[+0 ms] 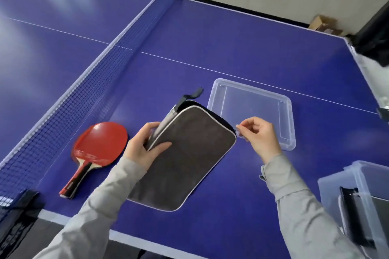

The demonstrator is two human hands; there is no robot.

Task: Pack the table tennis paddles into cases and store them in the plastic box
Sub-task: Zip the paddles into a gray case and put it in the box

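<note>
At bench centre | case point(185, 153) lies flat | left hand point(145, 149) grips its 9 o'clock edge | right hand point(260, 136) pinches zipper pull point(237, 131) at 2 o'clock | step: likely unzipping | next: insert paddle point(99, 147), at 9 o'clock | box point(336, 183) at 4 o'clock

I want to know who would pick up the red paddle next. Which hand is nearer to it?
Left. The left hand grips the gray case's edge just right of the red paddle. The right hand pinches the zipper pull on the case's far side.

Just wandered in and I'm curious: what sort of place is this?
Probably a table tennis or recreation room: a blue table tennis table with its net and a red paddle; cardboard boxes sit by the wall.
</note>
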